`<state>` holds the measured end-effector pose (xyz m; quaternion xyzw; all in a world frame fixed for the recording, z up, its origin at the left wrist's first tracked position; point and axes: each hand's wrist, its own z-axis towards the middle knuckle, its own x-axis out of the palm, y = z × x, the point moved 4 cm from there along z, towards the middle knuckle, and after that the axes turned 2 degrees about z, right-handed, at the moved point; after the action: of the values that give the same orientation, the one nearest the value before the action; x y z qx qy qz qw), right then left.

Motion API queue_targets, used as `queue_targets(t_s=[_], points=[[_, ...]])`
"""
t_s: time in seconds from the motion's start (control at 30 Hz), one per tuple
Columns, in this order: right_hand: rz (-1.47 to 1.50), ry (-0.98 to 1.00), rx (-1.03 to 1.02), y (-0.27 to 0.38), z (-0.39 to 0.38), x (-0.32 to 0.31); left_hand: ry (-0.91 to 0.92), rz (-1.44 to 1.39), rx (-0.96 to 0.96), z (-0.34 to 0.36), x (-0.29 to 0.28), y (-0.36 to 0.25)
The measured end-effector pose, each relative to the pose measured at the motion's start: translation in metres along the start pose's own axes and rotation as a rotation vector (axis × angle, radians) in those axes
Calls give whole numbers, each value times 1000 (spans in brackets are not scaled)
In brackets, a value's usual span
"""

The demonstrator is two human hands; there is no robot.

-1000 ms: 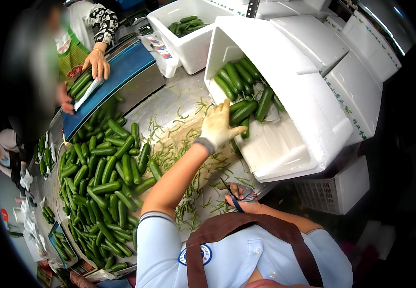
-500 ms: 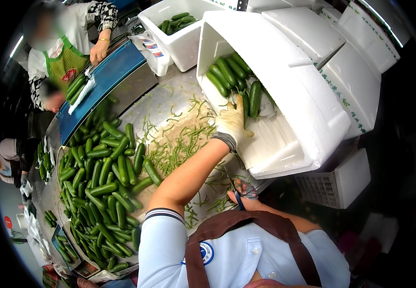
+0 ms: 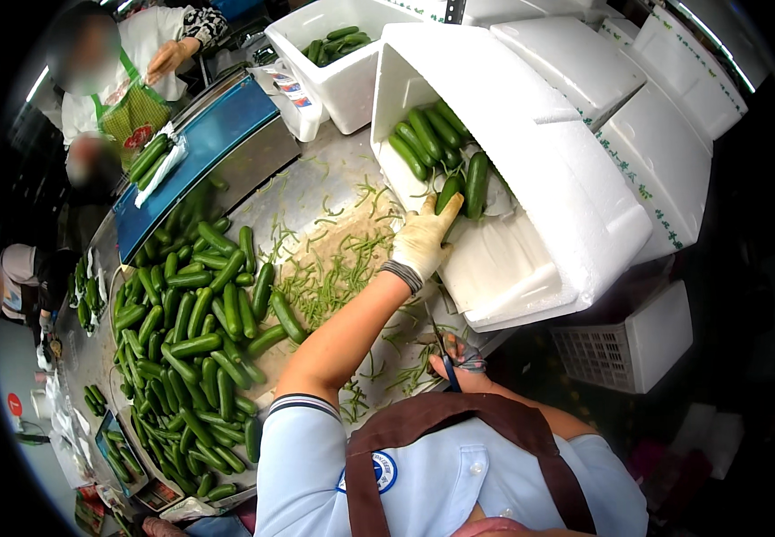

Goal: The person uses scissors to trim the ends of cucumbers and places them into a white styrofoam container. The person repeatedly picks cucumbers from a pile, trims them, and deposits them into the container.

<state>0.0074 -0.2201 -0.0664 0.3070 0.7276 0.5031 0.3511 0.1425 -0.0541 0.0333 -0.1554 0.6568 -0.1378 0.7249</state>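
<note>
My left hand (image 3: 419, 240), in a pale glove, reaches into the open side of a white foam box (image 3: 531, 300). Its fingers are spread, with the tips against a cucumber (image 3: 448, 191) lying near the box's left wall. Beside that one, another cucumber (image 3: 475, 183) lies on the white lining, and several more sit in a row deeper inside. Lower down, close to my body, my right hand (image 3: 466, 362) is closed around scissors (image 3: 452, 374) with dark blue handles. Their blades point away from me. Grey covering shows on some of its fingers.
A large heap of cucumbers (image 3: 195, 358) covers the metal table's left side. Green trimmings (image 3: 334, 268) are scattered mid-table. Across a blue-topped conveyor (image 3: 204, 148) stands a person in a green apron (image 3: 137, 116). Foam boxes (image 3: 651, 161) are stacked at right; another foam box (image 3: 338, 89) holds cucumbers.
My left hand has drawn back slightly toward me, its fingers spreading wider at the cucumber. My right hand keeps the scissors in place. The person opposite has raised a hand off the conveyor.
</note>
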Motion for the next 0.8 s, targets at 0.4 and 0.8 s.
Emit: queue_targets(t_s=[0.4,0.8], points=[[-26,-43,-74,39,8,-7,-213,-2194,-461,-116,-12,92],[-326,237,-370,81,40,24,-292,-2020,-380,-211,-44,79]])
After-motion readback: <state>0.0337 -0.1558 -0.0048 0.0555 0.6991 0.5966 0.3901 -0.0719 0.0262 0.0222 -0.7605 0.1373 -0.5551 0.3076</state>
